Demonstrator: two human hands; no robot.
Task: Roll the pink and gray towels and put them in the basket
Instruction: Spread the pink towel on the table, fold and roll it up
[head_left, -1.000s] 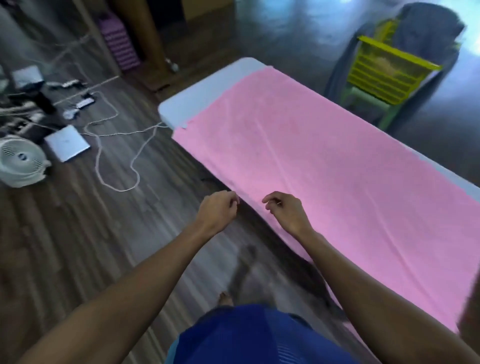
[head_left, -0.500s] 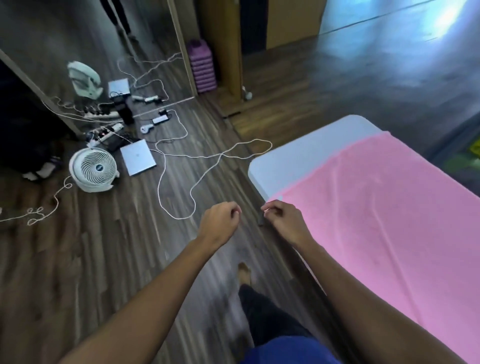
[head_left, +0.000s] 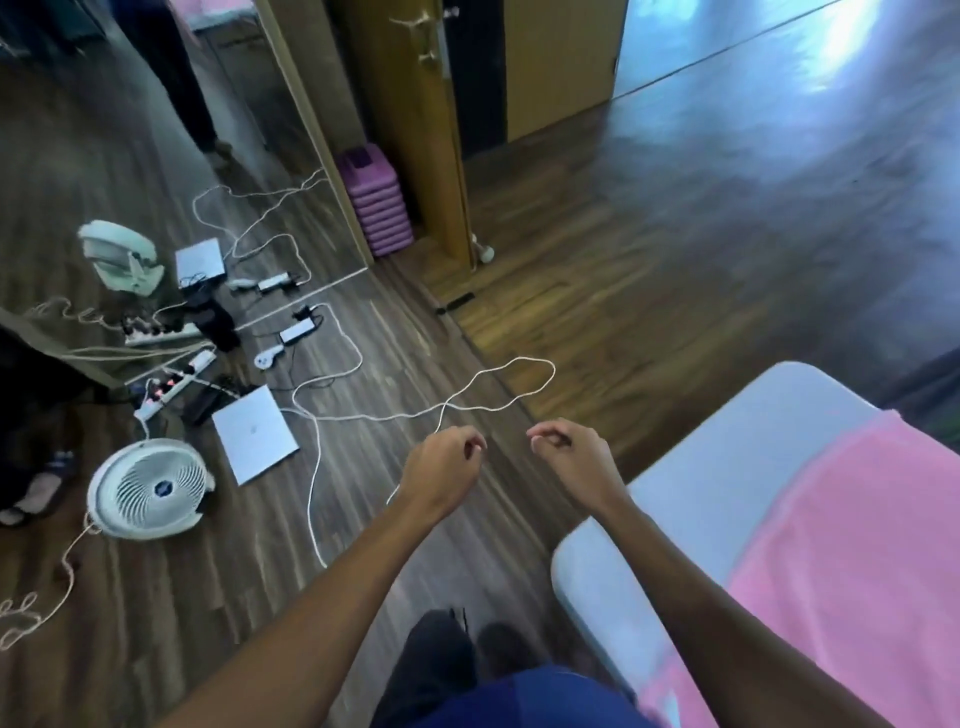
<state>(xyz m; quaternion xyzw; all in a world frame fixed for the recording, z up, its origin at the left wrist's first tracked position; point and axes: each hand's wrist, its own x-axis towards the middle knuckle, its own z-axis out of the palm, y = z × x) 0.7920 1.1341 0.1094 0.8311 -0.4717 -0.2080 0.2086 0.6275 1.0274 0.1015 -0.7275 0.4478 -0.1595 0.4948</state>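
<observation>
Left hand: my left hand (head_left: 445, 467) hangs in the air over the wood floor (head_left: 649, 270), fingers curled loosely inward, holding nothing.
Right hand: my right hand (head_left: 574, 460) is level with it and near it, fingers curled the same way, also holding nothing; it is off the table's end, over the floor.
Change, hands: half a second ago my right fingertips were at the corner of the towel; now they are clear of it, and the gap between my two hands is wider.
Pink towel: the pink towel (head_left: 852, 566) lies flat and unrolled on the white table (head_left: 691, 499), at lower right; a bare strip of table shows at the near end.
Change, view: my head has turned further left, so less towel and more floor are in view than before; the basket seen a second ago is out of frame.
Gray towel: not in view.
Floor: white fan (head_left: 148, 488), flat white panel (head_left: 255, 433), loose white cable (head_left: 467, 395), power strips (head_left: 174, 382).
</observation>
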